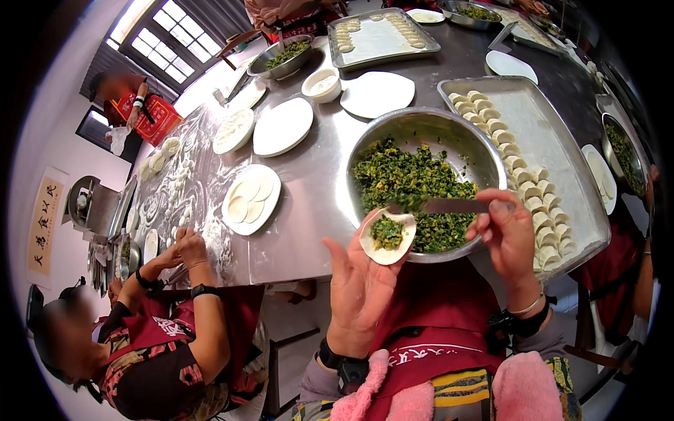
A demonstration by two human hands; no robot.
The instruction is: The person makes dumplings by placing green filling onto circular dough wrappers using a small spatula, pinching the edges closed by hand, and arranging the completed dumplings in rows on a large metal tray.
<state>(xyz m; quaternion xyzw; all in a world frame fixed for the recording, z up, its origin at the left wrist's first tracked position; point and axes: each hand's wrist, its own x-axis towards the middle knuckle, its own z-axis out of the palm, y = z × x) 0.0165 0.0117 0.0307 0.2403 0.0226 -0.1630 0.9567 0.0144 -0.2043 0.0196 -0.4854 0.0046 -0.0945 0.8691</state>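
Observation:
A round dough wrapper (370, 252) with a mound of green and yellow chopped filling (387, 233) lies on the upturned palm and fingers of my left hand (363, 284), whose thumb is spread away. My right hand (506, 237) grips the end of a flat metal spreader (453, 205), with some filling on its far end, just above the wrapper. Beneath and beyond both hands stands a large steel bowl (368, 134) of the same filling. Right of the bowl, a metal tray (571, 142) holds rows of folded dumplings (508, 150).
Left of the bowl, a white plate (276, 202) carries several flat wrappers. Empty white plates (284, 126) and a small white bowl (322, 86) stand farther back. A co-worker's hands (188, 250) are over the floured table part at left. Another dumpling tray (379, 58) lies at the back.

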